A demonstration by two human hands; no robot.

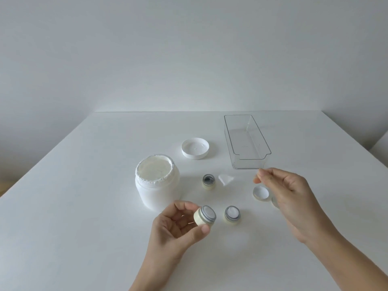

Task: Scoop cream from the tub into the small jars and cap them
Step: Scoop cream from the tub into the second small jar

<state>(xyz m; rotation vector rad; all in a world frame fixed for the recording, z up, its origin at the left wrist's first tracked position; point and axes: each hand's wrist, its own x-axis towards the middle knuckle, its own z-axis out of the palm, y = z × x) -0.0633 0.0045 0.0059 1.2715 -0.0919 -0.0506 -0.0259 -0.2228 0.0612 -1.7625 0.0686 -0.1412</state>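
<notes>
The big white tub (157, 185) stands open at centre left, cream up to its smeared rim. My left hand (178, 224) grips a small cream-coloured jar (206, 215), tilted and showing white cream inside. A second small jar (232, 215) with cream stands just right of it. A third small jar (209, 181), dark inside, stands farther back. An upturned small cap (261, 193) lies under my right hand (289, 192), which hovers with thumb and forefinger slightly apart and nothing visible between them. Another cap (274, 201) peeks out from behind that hand.
The tub's white lid (195, 148) lies upside down behind the jars. A clear plastic bin (245, 160) stands at the back right. A small translucent white piece (225, 179) lies beside the back jar. The white table meets a plain wall.
</notes>
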